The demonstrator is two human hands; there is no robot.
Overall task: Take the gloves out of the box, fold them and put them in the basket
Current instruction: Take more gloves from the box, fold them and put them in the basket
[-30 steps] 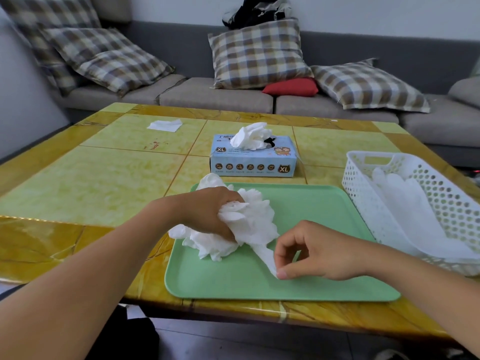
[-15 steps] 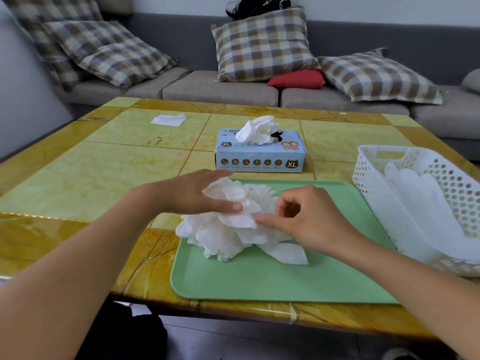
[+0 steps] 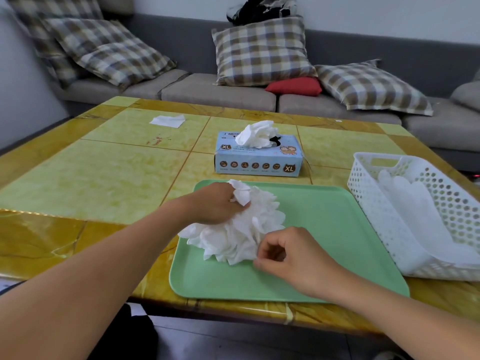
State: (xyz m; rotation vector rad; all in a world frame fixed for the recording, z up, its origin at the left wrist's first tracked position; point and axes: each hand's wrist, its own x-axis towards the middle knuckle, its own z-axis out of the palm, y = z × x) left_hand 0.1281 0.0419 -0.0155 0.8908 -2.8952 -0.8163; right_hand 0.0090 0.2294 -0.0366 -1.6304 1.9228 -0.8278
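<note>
Gloves (image 3: 235, 233) — seemingly in both hands

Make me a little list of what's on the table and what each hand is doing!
Left hand: grips the top of the glove pile
Right hand: pinches the pile's near edge
Glove pile: crumpled, white, on the green tray
Glove box: blue, behind the tray, gloves poking out
Basket: white, right of the tray, gloves inside
Table: yellow tiled
</note>
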